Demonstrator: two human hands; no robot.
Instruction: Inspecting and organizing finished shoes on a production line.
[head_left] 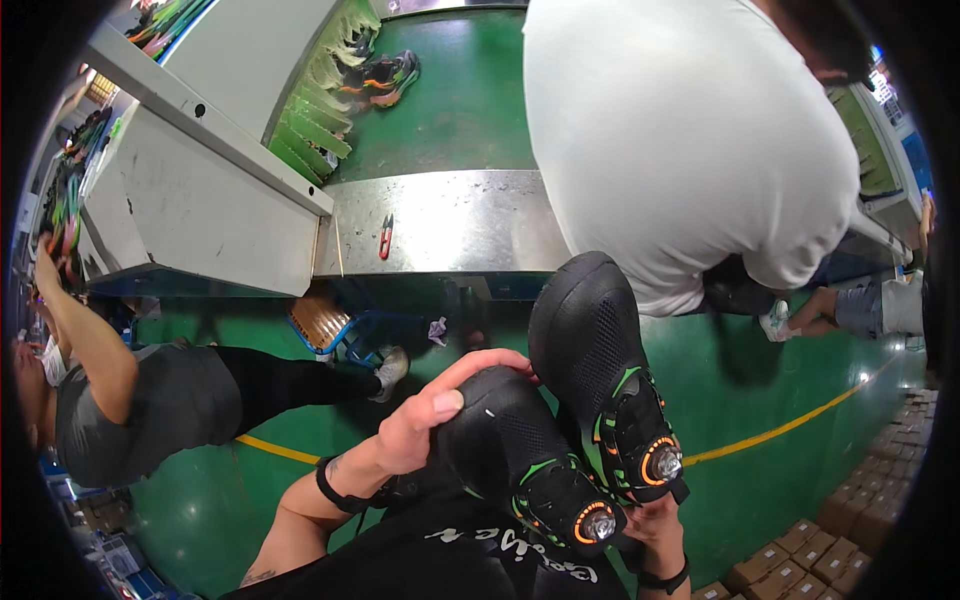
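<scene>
Two black sneakers with green trim and orange-ringed clear round knobs are up in front of my chest, soles turned away from each other in part. The nearer sneaker (pixel 495 430) has its toe in my left hand (pixel 415 415), the thumb and forefinger bent round the toe cap. Beside it to the right, the other sneaker (pixel 592 345) stands higher, its toe pointing away from me. My right hand (pixel 655 525) is at the heel end, supporting the pair from below; most of its fingers are hidden behind the shoes.
Ahead, a metal-edged bench (pixel 440 215) carries red-handled snips (pixel 386 237); sneakers (pixel 385 80) lie on its green belt beside a fringed curtain. A person in white (pixel 690 150) bends at the right, another in grey (pixel 150 410) at the left. A stool (pixel 322 325) and stacked cartons (pixel 800 560) stand on the floor.
</scene>
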